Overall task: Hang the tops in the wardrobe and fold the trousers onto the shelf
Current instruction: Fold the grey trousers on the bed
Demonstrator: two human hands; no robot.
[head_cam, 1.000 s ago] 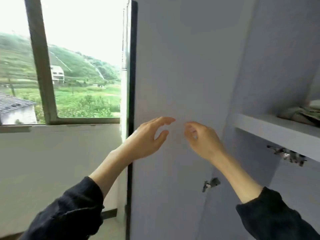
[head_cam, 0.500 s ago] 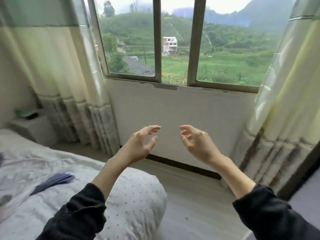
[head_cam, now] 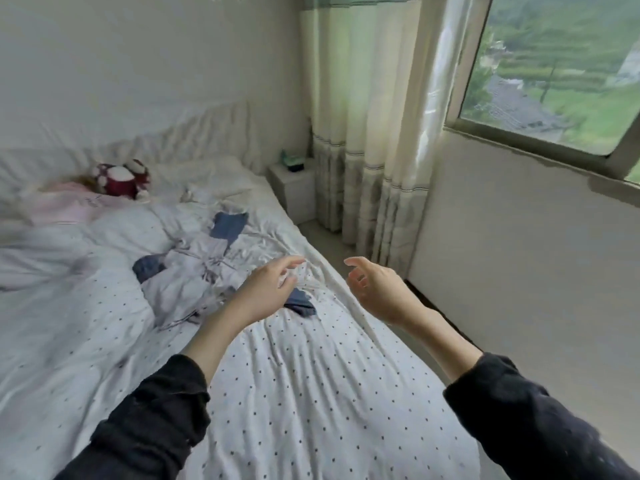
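in the head view, the pile of clothes (head_cam: pixel 204 271) lies crumpled on the bed (head_cam: pixel 311 393) at centre left of the frame, a tangle of pale and blue cloth running roughly from lower left up toward the upper right. both hands hang above the bed, holding nothing. the left hand (head_cam: pixel 266 289), at frame centre, overlaps the pile's right edge and is clearly the nearer one; its fingers are spread and loosely bent, palm turned inward. the right hand (head_cam: pixel 377 292) sits right of centre, out over the bed's edge, apart from the pile, fingers likewise loose and parted. a small dark blue piece (head_cam: pixel 300 303) lies just below the left hand. the wardrobe is not in view.
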